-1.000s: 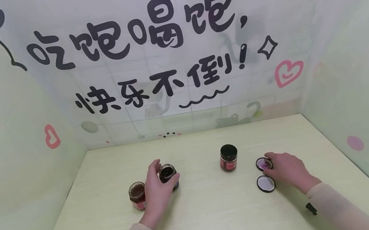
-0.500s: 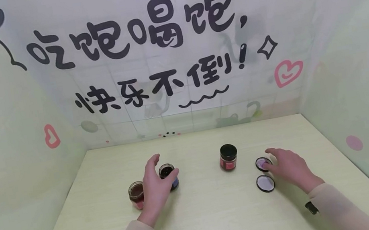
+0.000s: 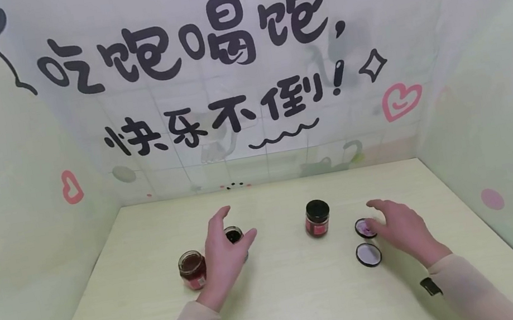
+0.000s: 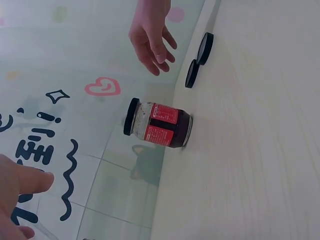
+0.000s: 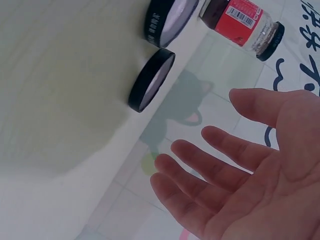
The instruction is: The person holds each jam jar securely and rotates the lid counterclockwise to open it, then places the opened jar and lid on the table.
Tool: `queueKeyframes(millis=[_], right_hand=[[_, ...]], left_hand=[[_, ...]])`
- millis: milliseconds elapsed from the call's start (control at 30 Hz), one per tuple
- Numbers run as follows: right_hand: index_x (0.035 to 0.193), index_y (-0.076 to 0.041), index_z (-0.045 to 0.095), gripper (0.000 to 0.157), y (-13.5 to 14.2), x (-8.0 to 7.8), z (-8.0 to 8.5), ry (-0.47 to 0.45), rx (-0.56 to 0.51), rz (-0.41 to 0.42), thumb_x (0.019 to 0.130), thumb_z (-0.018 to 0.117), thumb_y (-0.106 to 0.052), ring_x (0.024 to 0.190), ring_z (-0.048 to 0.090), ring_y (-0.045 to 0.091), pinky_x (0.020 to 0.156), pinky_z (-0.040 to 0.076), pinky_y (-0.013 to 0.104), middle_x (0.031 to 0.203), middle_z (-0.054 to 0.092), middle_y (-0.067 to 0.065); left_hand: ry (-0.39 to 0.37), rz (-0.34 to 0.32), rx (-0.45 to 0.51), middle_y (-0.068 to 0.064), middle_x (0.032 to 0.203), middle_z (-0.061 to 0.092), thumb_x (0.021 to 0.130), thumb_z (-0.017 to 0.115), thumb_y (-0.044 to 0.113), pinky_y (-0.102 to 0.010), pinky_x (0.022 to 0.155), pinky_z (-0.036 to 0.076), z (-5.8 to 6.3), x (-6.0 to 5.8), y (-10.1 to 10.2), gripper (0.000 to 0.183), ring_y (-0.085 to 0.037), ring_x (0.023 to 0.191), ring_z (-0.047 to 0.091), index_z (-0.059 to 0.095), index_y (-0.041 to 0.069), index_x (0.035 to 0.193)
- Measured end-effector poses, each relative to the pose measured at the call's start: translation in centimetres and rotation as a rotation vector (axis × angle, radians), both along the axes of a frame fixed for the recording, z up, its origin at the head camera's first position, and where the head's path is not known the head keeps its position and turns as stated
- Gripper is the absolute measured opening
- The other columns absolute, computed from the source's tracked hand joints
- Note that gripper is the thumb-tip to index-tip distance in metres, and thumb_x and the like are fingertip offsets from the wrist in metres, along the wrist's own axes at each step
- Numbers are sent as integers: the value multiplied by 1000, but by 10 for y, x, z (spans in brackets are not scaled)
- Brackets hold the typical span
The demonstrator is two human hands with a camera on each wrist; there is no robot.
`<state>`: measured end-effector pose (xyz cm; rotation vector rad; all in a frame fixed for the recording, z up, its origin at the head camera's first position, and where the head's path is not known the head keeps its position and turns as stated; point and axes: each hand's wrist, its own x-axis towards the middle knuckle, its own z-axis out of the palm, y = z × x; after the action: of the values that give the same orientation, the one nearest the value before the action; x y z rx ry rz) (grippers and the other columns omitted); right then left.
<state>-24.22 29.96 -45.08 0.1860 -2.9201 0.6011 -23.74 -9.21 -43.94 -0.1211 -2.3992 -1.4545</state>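
My left hand (image 3: 226, 257) hovers with spread fingers in front of an open dark jar (image 3: 234, 235), partly hiding it. Just left of that hand stands a second open jar (image 3: 192, 271), with reddish-brown contents and a red label. Above two round black-rimmed lids, my right hand (image 3: 404, 230) hangs with loosely bent fingers, holding nothing. The farther lid (image 3: 364, 229) shows a purple-stained inside; the nearer lid (image 3: 368, 255) has a pale inside facing up. In the right wrist view, space separates the right hand (image 5: 240, 170) from the lids.
A capped jar (image 3: 318, 219) with a black lid and red label stands upright between the hands, toward the back. The pale wooden table (image 3: 290, 301) meets printed curtain walls (image 3: 268, 166) at the back and sides.
The left hand has lifted away from the dark jar and shifted slightly right. My right hand has let go of the farther lid and risen a little. Jars and lids stay in place.
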Motion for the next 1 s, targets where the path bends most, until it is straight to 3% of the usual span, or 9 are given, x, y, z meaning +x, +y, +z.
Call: queueKeyframes(millis=[233, 533, 1000], right_hand=[[135, -5, 60, 45, -5, 0, 6, 33, -26, 12, 95, 65, -26, 100, 65, 39, 59, 50, 39, 125, 65, 22], [134, -7, 62, 42, -13, -1, 10, 25, -114, 32, 97, 63, -26, 110, 64, 38, 85, 50, 56, 128, 65, 16], [136, -8, 61, 40, -33, -6, 10, 6, -223, 79, 100, 63, -26, 111, 64, 34, 89, 53, 51, 128, 65, 15]], left_hand=[[14, -24, -19, -4, 148, 45, 86, 82, 30, -47, 110, 36, 1, -1, 12, 74, -26, 137, 43, 43, 15, 148], [39, -41, -6, -5, 146, 49, 85, 82, 28, -49, 106, 39, -5, -3, 31, 73, -29, 132, 47, 46, 12, 147], [46, -104, 20, -8, 140, 56, 84, 83, 24, -47, 107, 40, -18, -11, 57, 69, -26, 130, 51, 50, 10, 143]])
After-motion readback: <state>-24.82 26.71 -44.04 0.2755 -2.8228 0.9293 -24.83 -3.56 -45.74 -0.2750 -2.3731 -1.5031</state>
